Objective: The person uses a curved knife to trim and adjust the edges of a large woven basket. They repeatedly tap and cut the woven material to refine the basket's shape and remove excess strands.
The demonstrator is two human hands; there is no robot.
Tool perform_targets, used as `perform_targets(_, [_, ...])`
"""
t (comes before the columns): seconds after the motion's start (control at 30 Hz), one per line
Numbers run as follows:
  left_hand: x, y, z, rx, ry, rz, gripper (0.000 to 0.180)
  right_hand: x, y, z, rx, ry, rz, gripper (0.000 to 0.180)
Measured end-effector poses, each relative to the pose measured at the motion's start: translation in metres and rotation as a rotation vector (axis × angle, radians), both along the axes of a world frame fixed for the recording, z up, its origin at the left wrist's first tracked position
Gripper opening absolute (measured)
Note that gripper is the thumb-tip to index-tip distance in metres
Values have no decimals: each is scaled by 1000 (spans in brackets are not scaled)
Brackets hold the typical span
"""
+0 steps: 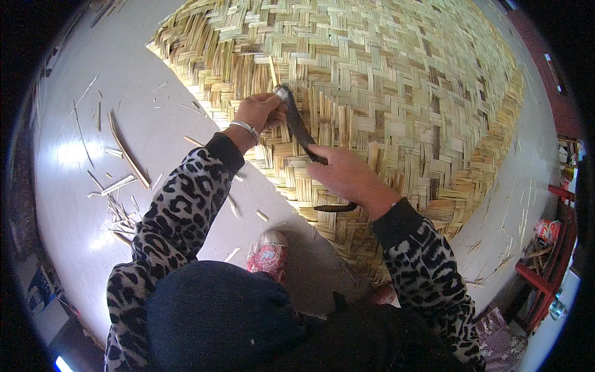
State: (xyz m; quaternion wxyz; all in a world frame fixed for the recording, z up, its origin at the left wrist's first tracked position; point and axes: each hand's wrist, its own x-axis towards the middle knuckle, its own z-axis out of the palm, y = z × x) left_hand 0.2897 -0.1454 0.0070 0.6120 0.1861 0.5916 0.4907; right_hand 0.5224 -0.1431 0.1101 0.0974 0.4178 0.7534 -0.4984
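Note:
A large mat (396, 80) woven from flat straw-coloured reed strips lies on the floor before me. My right hand (350, 177) is closed round a dark, curved, sickle-like tool (299, 127); its pointed tail end sticks out below my fist. The tool's far end meets the fingers of my left hand (260, 111), beside something whitish at the fingertips. With those fingers I pinch a pale reed strip (273, 71) that stands up from the weave near the mat's left edge. Several short strip ends (331, 115) rise from the mat between my hands.
Loose reed scraps (121, 214) and a longer curved piece (128, 150) litter the pale floor (80, 186) on the left. My patterned shoe (268, 254) stands near the mat's lower left edge. A red frame (539, 279) with items beside it is at the far right.

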Motion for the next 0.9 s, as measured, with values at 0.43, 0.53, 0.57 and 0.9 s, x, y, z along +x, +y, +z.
perform_targets(0.43, [9, 10, -1, -345, -81, 9, 22, -20, -21, -29, 337, -113, -27, 36])
perform_targets(0.53, [4, 31, -24, -335, 20, 15, 23, -17, -20, -31, 344, -158, 4, 37])
perform_targets(0.57, [1, 36, -32, -324, 36, 5, 23, -16, -21, -31, 342, -169, 4, 38])
perform_targets(0.9, [-8, 8, -16, -84, 1214, -516, 38, -6, -27, -12, 317, -181, 80, 47])
